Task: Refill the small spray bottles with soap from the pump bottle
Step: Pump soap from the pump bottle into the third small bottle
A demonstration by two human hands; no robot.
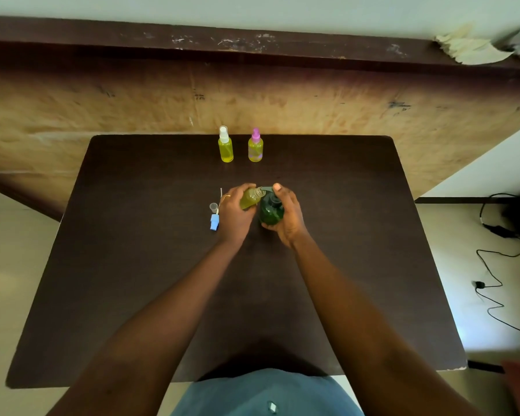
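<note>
Right hand (285, 211): clasping round dark green plastic pump bottle (271, 210), fingertip seemingly on top
Left hand (233, 213): gripping small clear uncapped bottle of yellow soap (250, 199), tilted, just left of pump bottle

Table (132, 265) far edge: capped spray bottles (226, 145); centre: pump bottle (271, 210), sprayer head (214, 222) left of it.
</note>
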